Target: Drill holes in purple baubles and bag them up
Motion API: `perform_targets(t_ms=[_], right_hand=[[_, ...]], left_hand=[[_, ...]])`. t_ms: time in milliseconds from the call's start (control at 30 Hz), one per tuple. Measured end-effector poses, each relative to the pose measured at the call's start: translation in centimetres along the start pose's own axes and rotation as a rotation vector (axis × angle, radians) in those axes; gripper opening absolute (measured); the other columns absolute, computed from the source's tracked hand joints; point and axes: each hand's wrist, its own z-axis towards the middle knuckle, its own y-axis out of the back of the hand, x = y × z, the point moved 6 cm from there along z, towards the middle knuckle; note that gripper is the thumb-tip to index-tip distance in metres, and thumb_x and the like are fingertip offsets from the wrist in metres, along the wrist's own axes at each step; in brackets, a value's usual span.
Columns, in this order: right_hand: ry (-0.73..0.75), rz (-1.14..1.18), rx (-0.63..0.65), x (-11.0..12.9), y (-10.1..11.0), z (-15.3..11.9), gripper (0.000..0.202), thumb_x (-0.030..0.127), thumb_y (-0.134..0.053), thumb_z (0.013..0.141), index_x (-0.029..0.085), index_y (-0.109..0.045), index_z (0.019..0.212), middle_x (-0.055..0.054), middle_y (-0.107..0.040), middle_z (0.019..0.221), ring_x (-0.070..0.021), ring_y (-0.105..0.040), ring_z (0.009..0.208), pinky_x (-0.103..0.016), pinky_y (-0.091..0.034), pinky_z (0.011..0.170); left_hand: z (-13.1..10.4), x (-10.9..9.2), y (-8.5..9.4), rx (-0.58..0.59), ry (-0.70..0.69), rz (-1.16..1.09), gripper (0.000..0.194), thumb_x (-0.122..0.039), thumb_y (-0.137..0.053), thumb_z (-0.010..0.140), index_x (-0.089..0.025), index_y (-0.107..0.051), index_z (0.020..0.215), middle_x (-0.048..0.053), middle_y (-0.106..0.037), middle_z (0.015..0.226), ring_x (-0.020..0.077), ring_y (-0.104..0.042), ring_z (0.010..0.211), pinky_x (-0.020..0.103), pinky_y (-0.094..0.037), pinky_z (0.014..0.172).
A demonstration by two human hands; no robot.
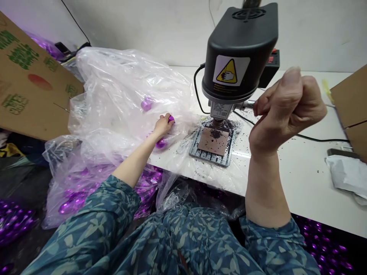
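Observation:
My left hand has its fingers closed around a small shiny purple ball, over the edge of a clear plastic bag. Another purple ball lies just below that hand, and a further purple piece shows in the plastic. My right hand is raised in a fist, gripping the lever of a black bench drill press; the lever's end is hidden in the fingers. Under the drill head, a brown board with a small hole sits on the slotted metal base. Dark shavings surround it.
Clear plastic sheeting covers the table's left part. Purple balls in a bag sit at lower left. Cardboard boxes stand at both sides. A black cable crosses the white table; a white packet lies at right.

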Motion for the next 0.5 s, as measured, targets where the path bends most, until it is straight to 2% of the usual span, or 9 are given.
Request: perform_targets(t_ms=[67, 133, 167, 233, 333, 400, 500], right_hand=[[0.012, -0.045, 0.005, -0.1, 0.2, -0.1, 0.056, 0.049, -0.058, 0.095, 0.022, -0.025, 0.059, 0.004, -0.029, 0.048, -0.0086, -0.032, 0.04, -0.03, -0.022, 0.044], [0.028, -0.072, 0.018, -0.1, 0.2, -0.2, 0.056, 0.048, -0.056, 0.097, 0.022, -0.024, 0.06, 0.005, -0.028, 0.049, -0.0078, -0.033, 0.041, -0.029, -0.024, 0.045], [0.037, -0.077, 0.028, -0.1, 0.3, -0.2, 0.056, 0.048, -0.055, 0.097, 0.022, -0.023, 0.06, 0.005, -0.027, 0.05, -0.007, -0.034, 0.041, -0.028, -0.024, 0.045], [0.052, -0.089, 0.047, 0.0, 0.2, -0.3, 0.056, 0.049, -0.052, 0.098, 0.021, -0.022, 0.06, 0.005, -0.025, 0.051, -0.0052, -0.035, 0.04, -0.026, -0.024, 0.045], [0.06, -0.087, 0.046, 0.2, 0.2, -0.3, 0.054, 0.049, -0.05, 0.098, 0.022, -0.024, 0.059, 0.006, -0.024, 0.051, -0.0047, -0.035, 0.04, -0.026, -0.024, 0.045], [0.064, -0.041, 0.035, 0.3, 0.2, -0.3, 0.054, 0.048, -0.055, 0.096, 0.022, -0.026, 0.059, 0.006, -0.025, 0.05, -0.0057, -0.035, 0.039, -0.028, -0.023, 0.044], [0.062, 0.002, 0.035, 0.2, 0.2, -0.4, 0.054, 0.047, -0.058, 0.094, 0.022, -0.026, 0.059, 0.006, -0.027, 0.049, -0.0072, -0.034, 0.039, -0.03, -0.022, 0.045]], left_hand=[[-1.3, -0.7, 0.3, -0.015, -0.054, -0.013, 0.033, -0.021, -0.064, 0.082, -0.019, -0.067, 0.115, 0.013, -0.055, 0.104, 0.0325, -0.063, 0.094, 0.053, -0.046, 0.097], [-3.6, -2.0, 0.6, -0.011, -0.123, -0.085, 0.038, -0.02, -0.069, 0.076, -0.022, -0.07, 0.114, 0.011, -0.053, 0.107, 0.0281, -0.062, 0.093, 0.048, -0.049, 0.096], [-4.9, -2.8, 0.7, 0.022, -0.162, -0.17, 0.039, -0.021, -0.071, 0.075, -0.023, -0.07, 0.115, 0.01, -0.054, 0.108, 0.026, -0.062, 0.094, 0.045, -0.05, 0.094], [-7.4, -4.5, 0.1, 0.169, -0.217, -0.446, 0.04, -0.032, -0.072, 0.079, -0.023, -0.069, 0.119, 0.009, -0.059, 0.11, 0.0229, -0.062, 0.094, 0.041, -0.053, 0.09], [-9.8, -6.9, -1.8, 0.368, -0.185, -0.878, 0.045, -0.047, -0.059, 0.091, -0.024, -0.063, 0.13, 0.008, -0.066, 0.113, 0.0204, -0.064, 0.096, 0.036, -0.054, 0.085], [-9.9, -8.0, -3.5, 0.39, -0.163, -1.021, 0.046, -0.047, -0.059, 0.092, -0.024, -0.061, 0.132, 0.007, -0.068, 0.115, 0.0199, -0.065, 0.1, 0.036, -0.053, 0.089], [-9.0, -9.0, -6.2, 0.378, -0.185, -1.112, 0.052, -0.044, -0.074, 0.083, -0.021, -0.059, 0.128, 0.007, -0.07, 0.112, 0.021, -0.065, 0.106, 0.039, -0.05, 0.098]])
